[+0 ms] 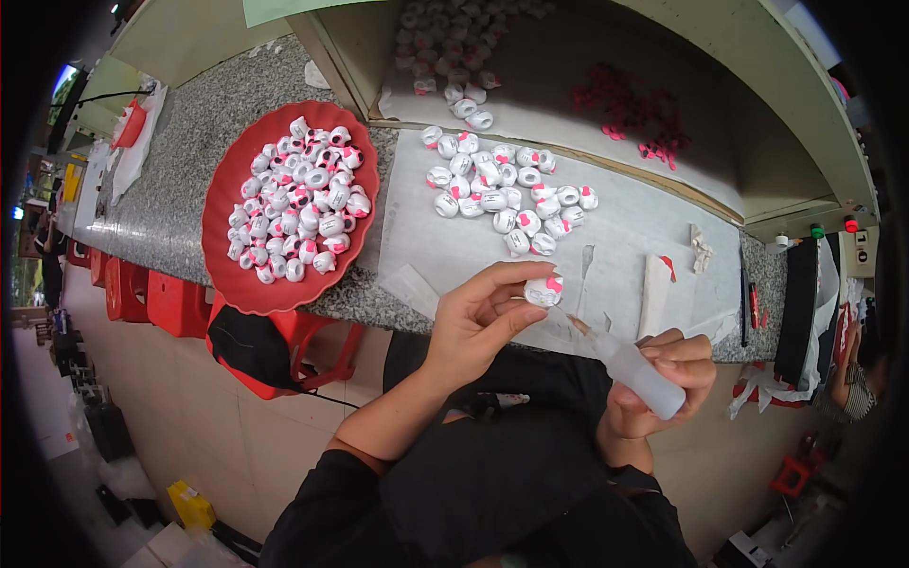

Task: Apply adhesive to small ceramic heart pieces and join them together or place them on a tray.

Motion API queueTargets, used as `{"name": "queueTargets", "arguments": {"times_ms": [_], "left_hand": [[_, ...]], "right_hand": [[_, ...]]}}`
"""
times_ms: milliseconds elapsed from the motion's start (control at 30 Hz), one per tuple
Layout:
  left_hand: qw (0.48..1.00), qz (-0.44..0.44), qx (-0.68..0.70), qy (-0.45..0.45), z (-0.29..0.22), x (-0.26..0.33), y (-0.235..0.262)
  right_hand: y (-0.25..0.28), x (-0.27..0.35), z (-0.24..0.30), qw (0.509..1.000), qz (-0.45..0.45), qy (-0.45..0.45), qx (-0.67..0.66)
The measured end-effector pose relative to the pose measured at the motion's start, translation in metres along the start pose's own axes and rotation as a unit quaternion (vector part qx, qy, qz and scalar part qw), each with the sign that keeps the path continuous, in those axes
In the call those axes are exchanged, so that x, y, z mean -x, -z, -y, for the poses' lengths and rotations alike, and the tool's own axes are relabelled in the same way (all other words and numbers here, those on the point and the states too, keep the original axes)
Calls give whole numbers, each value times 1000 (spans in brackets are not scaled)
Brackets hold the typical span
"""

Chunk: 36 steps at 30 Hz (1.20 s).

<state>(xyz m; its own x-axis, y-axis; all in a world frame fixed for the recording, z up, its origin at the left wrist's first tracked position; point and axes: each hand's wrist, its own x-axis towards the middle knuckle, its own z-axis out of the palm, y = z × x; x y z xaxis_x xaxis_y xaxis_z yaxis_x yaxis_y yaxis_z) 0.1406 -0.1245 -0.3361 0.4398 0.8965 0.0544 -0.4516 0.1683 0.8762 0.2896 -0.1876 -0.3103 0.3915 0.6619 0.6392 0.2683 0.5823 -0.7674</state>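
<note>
Between the thumb and fingers of my left hand [478, 317] is a small white figure head [543, 292] with a pink bow. My right hand [674, 377] grips a translucent squeeze bottle [640, 377], tilted so its narrow nozzle [579, 327] points up and left at the figure head. A short gap seems to lie between nozzle and head. Just beyond my hands, several similar white heads [502, 201] with pink bows are spread on white paper [606, 227]. To the left, a red scalloped bowl [216, 248] holds a heap of similar pieces, some showing dark openings.
Under the shelf at the back lie more white pieces [454, 57] and a pile of pink parts [630, 104]. A folded paper strip [655, 295], a crumpled tissue [701, 248] and pens [755, 305] are on the right. Red stools [175, 301] stand below the granite counter [180, 189].
</note>
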Motion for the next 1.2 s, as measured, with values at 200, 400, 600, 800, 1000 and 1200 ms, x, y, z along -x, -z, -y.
{"name": "queueTargets", "arguments": {"times_ms": [200, 400, 600, 800, 1000, 1200], "left_hand": [[1000, 10, -8, -2, -1, 2, 0], [1000, 7, -8, -4, 2, 2, 2], [1000, 11, -6, 5, 1, 2, 3], [999, 25, -19, 5, 1, 2, 2], [997, 24, -69, -9, 0, 2, 1], [964, 12, -249, -90, -7, 1, -3]], "right_hand": [[5, -1, 4, 995, 93, 30, -10], [7, -1, 4, 993, 116, 23, -7], [3, 0, 0, 996, 60, 58, 16], [2, 0, 2, 996, 68, 58, 10], [2, 1, 1, 995, 79, 52, 18], [-1, 1, 2, 995, 82, 52, 24]]}}
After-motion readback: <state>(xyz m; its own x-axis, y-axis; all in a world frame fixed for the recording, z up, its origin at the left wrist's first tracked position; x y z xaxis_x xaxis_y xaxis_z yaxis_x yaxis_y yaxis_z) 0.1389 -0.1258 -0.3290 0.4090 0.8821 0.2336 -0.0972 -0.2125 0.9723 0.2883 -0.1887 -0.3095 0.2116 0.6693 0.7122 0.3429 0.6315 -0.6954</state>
